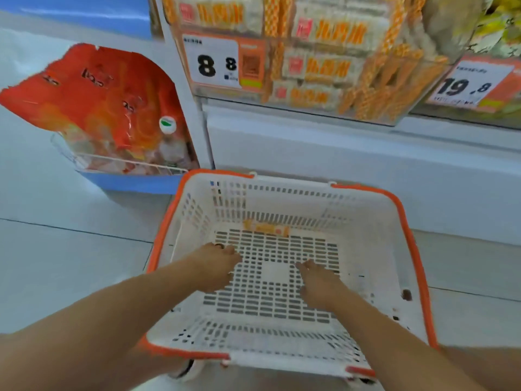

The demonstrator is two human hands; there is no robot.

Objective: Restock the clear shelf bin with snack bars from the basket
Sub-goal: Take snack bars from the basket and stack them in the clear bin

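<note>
A white slotted basket (366, 221) with orange rims stands on the floor below me. One orange snack bar (266, 228) lies against its far wall. Both my arms reach down into it. My left hand (215, 265) hovers over the basket floor, fingers spread, a short way in front of the bar and holding nothing. Further right, my right hand (320, 280) is also open and empty. Above, the clear shelf bin (389, 108) holds stacked orange-and-white snack bars (318, 66).
Price tags reading 8.8 (215, 63) and 19.8 (468, 86) hang on the shelf front. To the left, a wire rack (112, 162) on a blue base holds red snack bags (98, 100). White shelf base stands behind the basket.
</note>
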